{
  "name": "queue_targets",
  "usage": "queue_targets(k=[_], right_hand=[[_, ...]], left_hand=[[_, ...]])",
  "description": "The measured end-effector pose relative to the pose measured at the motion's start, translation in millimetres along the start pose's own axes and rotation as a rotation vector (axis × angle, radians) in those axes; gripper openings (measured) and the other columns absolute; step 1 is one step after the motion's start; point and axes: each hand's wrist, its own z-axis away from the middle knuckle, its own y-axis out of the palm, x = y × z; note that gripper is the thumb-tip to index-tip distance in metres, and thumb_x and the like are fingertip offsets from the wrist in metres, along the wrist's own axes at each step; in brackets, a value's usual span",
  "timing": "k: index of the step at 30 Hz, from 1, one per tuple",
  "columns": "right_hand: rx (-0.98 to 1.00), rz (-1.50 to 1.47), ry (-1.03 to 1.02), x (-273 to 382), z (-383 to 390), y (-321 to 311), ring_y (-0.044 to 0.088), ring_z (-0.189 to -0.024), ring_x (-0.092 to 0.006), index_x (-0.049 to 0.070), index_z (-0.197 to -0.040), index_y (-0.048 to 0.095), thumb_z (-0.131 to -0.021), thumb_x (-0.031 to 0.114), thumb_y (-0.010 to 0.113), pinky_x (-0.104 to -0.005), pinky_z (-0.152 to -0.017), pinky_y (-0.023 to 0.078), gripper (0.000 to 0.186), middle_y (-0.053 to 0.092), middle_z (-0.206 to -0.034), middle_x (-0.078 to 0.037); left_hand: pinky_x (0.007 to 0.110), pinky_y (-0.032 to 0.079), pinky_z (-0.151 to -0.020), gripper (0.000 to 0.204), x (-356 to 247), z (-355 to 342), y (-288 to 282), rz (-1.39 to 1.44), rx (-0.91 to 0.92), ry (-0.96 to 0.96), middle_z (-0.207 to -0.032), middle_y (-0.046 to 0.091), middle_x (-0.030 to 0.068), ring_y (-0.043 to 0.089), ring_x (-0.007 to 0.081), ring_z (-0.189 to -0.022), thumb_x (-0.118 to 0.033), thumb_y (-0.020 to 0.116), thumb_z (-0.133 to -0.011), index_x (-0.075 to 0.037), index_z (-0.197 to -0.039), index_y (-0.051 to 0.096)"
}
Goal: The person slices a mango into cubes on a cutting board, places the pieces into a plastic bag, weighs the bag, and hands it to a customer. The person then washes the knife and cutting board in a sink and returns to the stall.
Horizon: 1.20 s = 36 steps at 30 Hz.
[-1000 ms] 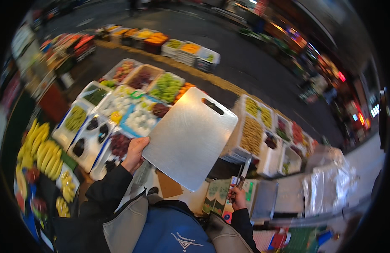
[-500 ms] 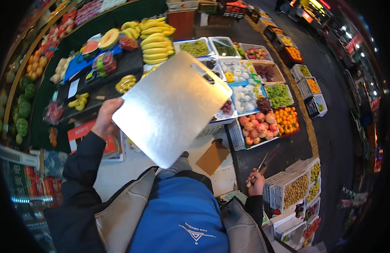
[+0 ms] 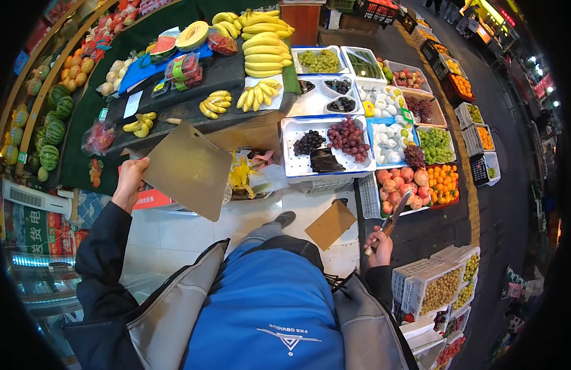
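My left hand (image 3: pixel 132 177) grips one corner of a thin metal cutting board (image 3: pixel 190 169). The board hangs tilted in the air in front of the dark fruit stand, its face dull and greyish. In my right hand (image 3: pixel 381 245) is a knife (image 3: pixel 393 219), the fingers closed round its handle and the blade pointing up and away. Its blade overlaps the view of a crate of pomegranates (image 3: pixel 404 186) beyond. Beneath the board's right side, yellow peel-like scraps (image 3: pixel 241 176) lie in a container, partly hidden.
Bananas (image 3: pixel 267 55), a cut melon (image 3: pixel 191 36) and packed fruit lie on the dark stand (image 3: pixel 174 102). White trays of grapes (image 3: pixel 348 139) stand ahead. Stacked white crates (image 3: pixel 421 287) are at my right, with cardboard (image 3: pixel 330 225) on the floor. Watermelons (image 3: pixel 49 157) sit at far left.
The cutting board has dropped left and turned, uncovering the grape trays and bananas. My right hand has raised the knife slightly. The whole view has shifted.
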Motion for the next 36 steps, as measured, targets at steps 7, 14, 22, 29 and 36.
queue_targets(k=[7, 14, 22, 29, 36], right_hand=[[-0.066, -0.009, 0.019, -16.8, 5.0, -32.7, 0.052, -0.052, -0.0161, 0.003, -0.105, 0.052, -0.08, 0.007, 0.058, -0.0304, -0.048, 0.045, 0.026, 0.052, -0.067, -0.006], [-0.192, -0.063, 0.025, -30.5, 17.2, -68.4, 0.052, -0.052, -0.0155, 0.004, -0.103, 0.054, -0.08, 0.008, 0.06, -0.0304, -0.046, 0.044, 0.024, 0.052, -0.067, -0.004], [-0.259, -0.149, -0.032, -39.1, 41.6, -91.4, 0.053, -0.051, -0.0164, 0.004, -0.098, 0.055, -0.078, 0.006, 0.06, -0.0312, -0.046, 0.045, 0.021, 0.053, -0.066, -0.005], [-0.343, -0.129, -0.083, -50.8, 51.0, -112.1, 0.054, -0.051, -0.0161, 0.004, -0.085, 0.055, -0.086, 0.014, 0.064, -0.0316, -0.044, 0.045, 0.013, 0.056, -0.066, -0.005], [-0.316, -0.197, -0.037, -63.6, 67.3, -123.6, 0.053, -0.049, -0.017, 0.004, -0.085, 0.054, -0.086, 0.012, 0.061, -0.0328, -0.044, 0.045, 0.01, 0.055, -0.065, -0.006]], left_hand=[[0.027, 0.025, -0.038, 0.029, 5.4, -30.3, -5.6, -0.139, -0.086, -0.011, -0.056, 0.045, -0.0011, 0.035, 0.0088, -0.041, -0.024, 0.057, -0.094, -0.003, -0.075, 0.059], [0.027, 0.024, -0.035, 0.026, 12.4, -57.7, -10.1, -0.2, -0.071, -0.011, -0.057, 0.047, -0.0014, 0.036, 0.009, -0.039, -0.026, 0.059, -0.091, -0.007, -0.073, 0.058], [0.028, 0.027, -0.035, 0.022, 49.1, -96.4, -8.0, -0.216, -0.023, -0.039, -0.059, 0.046, 0.0009, 0.039, 0.011, -0.04, -0.024, 0.058, -0.09, -0.009, -0.075, 0.051], [0.034, 0.032, -0.041, 0.018, 140.2, -184.4, -16.4, -0.202, 0.021, 0.39, -0.062, 0.046, 0.0013, 0.045, 0.0142, -0.047, -0.023, 0.059, -0.084, -0.009, -0.074, 0.052], [0.036, 0.031, -0.041, 0.021, 181.9, -241.5, -31.9, -0.354, 0.054, 0.304, -0.068, 0.052, 0.0068, 0.047, 0.0152, -0.049, -0.018, 0.054, -0.087, 0.0, -0.078, 0.051]])
